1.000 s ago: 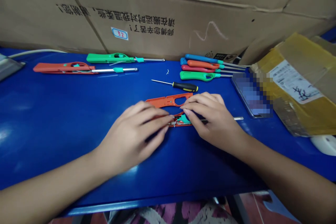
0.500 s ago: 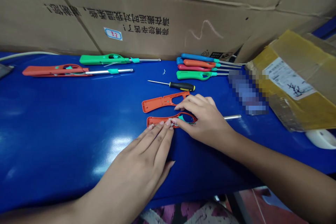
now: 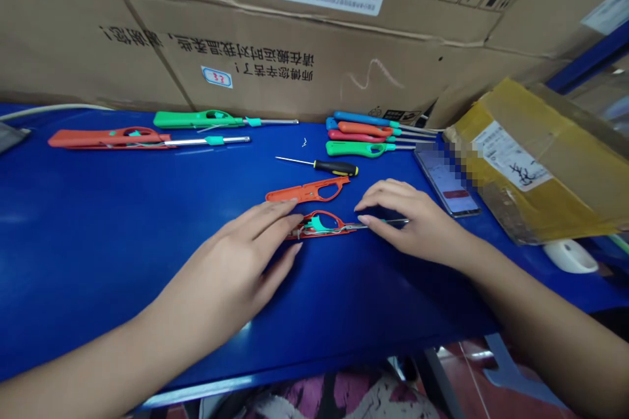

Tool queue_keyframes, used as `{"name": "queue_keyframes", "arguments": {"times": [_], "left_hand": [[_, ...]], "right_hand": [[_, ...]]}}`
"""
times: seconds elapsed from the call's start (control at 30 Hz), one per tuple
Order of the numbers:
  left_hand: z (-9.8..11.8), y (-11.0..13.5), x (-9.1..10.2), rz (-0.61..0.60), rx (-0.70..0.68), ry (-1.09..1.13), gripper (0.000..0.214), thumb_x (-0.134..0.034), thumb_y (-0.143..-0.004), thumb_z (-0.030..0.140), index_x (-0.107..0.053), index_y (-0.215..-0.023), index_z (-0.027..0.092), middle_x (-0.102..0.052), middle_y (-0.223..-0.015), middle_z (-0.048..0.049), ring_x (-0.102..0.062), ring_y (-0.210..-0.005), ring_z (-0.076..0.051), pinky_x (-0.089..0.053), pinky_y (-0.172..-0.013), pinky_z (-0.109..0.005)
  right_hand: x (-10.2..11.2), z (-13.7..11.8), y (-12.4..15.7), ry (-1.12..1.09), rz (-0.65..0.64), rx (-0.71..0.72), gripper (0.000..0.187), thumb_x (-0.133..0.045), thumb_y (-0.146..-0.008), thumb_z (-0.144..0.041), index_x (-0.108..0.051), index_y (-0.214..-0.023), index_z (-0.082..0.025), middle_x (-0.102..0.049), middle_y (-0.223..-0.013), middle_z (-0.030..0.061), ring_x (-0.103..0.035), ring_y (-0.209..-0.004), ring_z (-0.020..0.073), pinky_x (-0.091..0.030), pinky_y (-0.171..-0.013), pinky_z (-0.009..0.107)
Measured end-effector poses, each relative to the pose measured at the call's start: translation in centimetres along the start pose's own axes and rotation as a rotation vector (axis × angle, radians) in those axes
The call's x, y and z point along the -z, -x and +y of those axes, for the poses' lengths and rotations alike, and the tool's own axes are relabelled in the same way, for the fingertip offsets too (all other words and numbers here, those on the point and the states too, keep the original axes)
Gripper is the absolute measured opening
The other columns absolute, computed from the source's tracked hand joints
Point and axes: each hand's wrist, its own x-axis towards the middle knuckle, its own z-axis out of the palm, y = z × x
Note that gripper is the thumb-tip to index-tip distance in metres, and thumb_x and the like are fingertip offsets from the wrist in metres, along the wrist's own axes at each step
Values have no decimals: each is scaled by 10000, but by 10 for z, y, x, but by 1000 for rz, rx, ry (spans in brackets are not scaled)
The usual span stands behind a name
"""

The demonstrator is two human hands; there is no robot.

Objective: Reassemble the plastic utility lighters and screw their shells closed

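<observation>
An orange lighter half-shell [image 3: 329, 216] lies on the blue table with its inner parts showing: a green trigger, thin wires and a metal tube [image 3: 361, 226]. My left hand [image 3: 236, 252] is closed over its handle end, fingers on the far side and thumb on the near side, hiding that end. By the tube, my right hand [image 3: 410, 213] is curved with thumb and fingers apart; whether it touches the tube cannot be made out. Just behind rests the matching orange cover half [image 3: 307, 192], and beyond that a black and yellow screwdriver [image 3: 337, 167].
Opened green [image 3: 181, 119] and orange [image 3: 103, 139] lighters lie at the back left. Several closed lighters [image 3: 356, 148] are grouped at the back right, beside a phone [image 3: 449, 186], a taped box [image 3: 545, 163] and a white mouse [image 3: 570, 255]. A large carton [image 3: 162, 19] stands behind.
My right hand has moved right, off the trigger area to the metal tube. My left hand has shifted left onto the handle, uncovering the green trigger. The view has also shifted slightly.
</observation>
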Motion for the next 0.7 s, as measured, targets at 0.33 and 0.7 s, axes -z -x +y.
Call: {"name": "queue_keyframes", "arguments": {"times": [0.33,0.7], "left_hand": [[22,12,-26,-131,-70,-195,822,-368,-1007,651,-372,-1539,24,-351,-1593,-226,-387,-1473,-368,-487,-1121,-553],[-33,-21,17,-82,247,131,643,-404,-1007,575,-497,-1479,149,-598,-1441,-143,-557,-1330,-324,-456,-1131,-529]], "right_hand": [[-27,0,-8,-1,57,-71,131,-701,-936,-260,-690,-815,-212,-720,-890,3,-623,-887,176,-349,-855,363],[5,-13,-20,41,104,-70,144,-584,-971,-236,-673,-1078,-199,-673,-1123,75,-625,-1086,216,-475,-974,369]]}}
